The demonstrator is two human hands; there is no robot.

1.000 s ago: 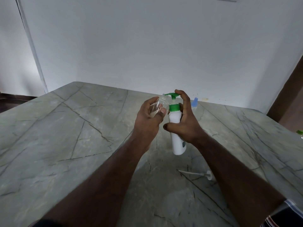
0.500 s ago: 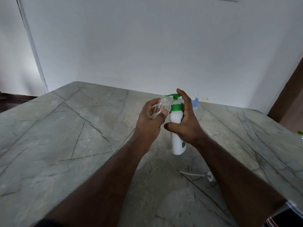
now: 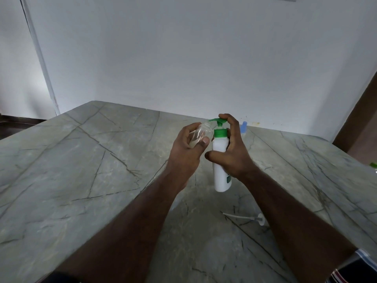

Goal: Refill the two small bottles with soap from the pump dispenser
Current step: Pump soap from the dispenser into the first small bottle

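Both hands are busy: I see the left hand [image 3: 186, 149] tilting the clear bottle [image 3: 199, 134] under the spout, the right hand [image 3: 230, 152] gripping the dispenser [image 3: 220, 160], forefinger on top for pumping.

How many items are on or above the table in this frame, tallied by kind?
Pump dispensers: 1, white pump dispenser held by right hand
Clear small bottles: 1, small bottle held by left hand
Blue-capped items: 1, blue cap, behind
Loose pump tubes: 1, pump tube
Total: 4
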